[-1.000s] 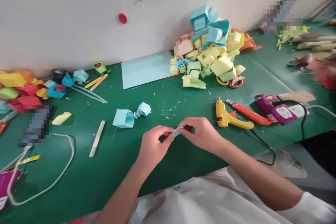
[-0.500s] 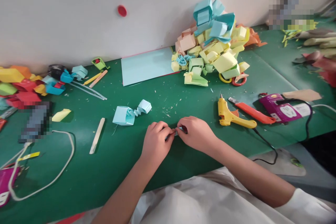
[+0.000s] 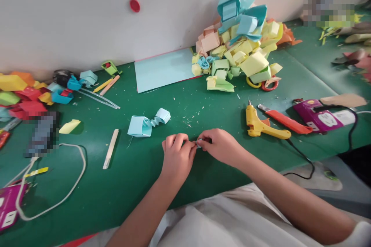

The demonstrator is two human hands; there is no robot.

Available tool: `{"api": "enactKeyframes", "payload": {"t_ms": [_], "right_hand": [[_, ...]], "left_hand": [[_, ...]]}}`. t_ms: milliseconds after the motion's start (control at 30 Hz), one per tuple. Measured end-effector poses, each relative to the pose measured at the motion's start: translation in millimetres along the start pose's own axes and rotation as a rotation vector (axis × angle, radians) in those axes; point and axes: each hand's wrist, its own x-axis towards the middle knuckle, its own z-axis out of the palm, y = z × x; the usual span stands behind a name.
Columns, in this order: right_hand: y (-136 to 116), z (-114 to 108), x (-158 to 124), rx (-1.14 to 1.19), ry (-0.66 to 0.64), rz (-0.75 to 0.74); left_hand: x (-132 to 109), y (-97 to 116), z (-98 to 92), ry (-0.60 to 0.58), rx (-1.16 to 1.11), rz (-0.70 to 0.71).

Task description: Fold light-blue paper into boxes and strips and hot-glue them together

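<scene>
Both hands meet low over the green table, fingertips almost touching around a small light blue paper piece (image 3: 199, 144). The piece is mostly covered by fingers, so its exact shape is hidden. My left hand (image 3: 177, 153) pinches its left end between thumb and forefinger. From the other side, my right hand (image 3: 222, 144) grips it with thumb and bent fingers. Just beyond my left hand lies a light blue folded paper box (image 3: 139, 126), joined by a zigzag paper strip (image 3: 154, 122) to a smaller paper cube (image 3: 163, 115).
A yellow glue gun (image 3: 255, 123) and a red-handled cutter (image 3: 286, 120) lie to the right, near a purple box (image 3: 315, 117). Folded paper pieces (image 3: 249, 61) are heaped at the back. A flat stick (image 3: 111, 149), phone (image 3: 42, 133) and white cable (image 3: 82, 170) are on the left.
The view has shifted slightly, so things on the table appear moved. My fingers have shifted a little on the small paper, and more of it shows at my right fingertips.
</scene>
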Motion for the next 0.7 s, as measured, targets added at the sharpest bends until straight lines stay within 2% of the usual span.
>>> {"api": "enactKeyframes", "payload": {"t_ms": [167,400,700], "right_hand": [[1.0,12.9,-5.0,-0.044,0.133,-0.066],[1.5,31.1,-6.9,-0.079,0.287,-0.052],[-3.4,32.5,-7.5,-0.058,0.307,-0.059]], "left_hand": [[-0.3,-4.2,0.9,-0.046,-0.081,0.068],[-4.1,-6.7,-6.9,-0.066,-0.055,0.104],[-13.1,-8.1,-9.4,-0.02,-0.065,0.069]]}}
